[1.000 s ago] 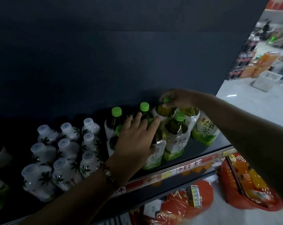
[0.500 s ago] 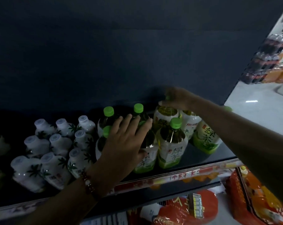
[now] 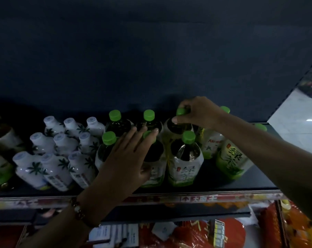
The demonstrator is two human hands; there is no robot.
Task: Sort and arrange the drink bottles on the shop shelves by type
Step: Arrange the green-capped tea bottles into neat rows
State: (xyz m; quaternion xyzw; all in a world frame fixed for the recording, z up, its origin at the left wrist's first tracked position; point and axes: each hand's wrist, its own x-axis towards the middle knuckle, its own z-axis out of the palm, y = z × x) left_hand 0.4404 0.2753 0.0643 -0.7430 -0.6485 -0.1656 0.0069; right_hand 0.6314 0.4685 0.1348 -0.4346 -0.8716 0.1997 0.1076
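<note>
The tea bottles (image 3: 184,161) have bright green caps and white-and-green labels. The small bottles (image 3: 56,169) beside them are white with dark palm-leaf prints, and the shelf (image 3: 241,185) is dark blue.

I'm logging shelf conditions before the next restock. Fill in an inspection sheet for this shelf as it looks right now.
Surface: dark shelf, red price strip along its front edge.
Job's things: green-capped tea bottles upright at centre and right; white palm-print bottles grouped at left.
Clutter: other bottles at far left, too dark to identify.
Hands: left hand flat against the front tea bottles; right hand grips a back bottle's cap.
Cables: nothing seen.
Surroundings: red packages below; pale floor at right.
</note>
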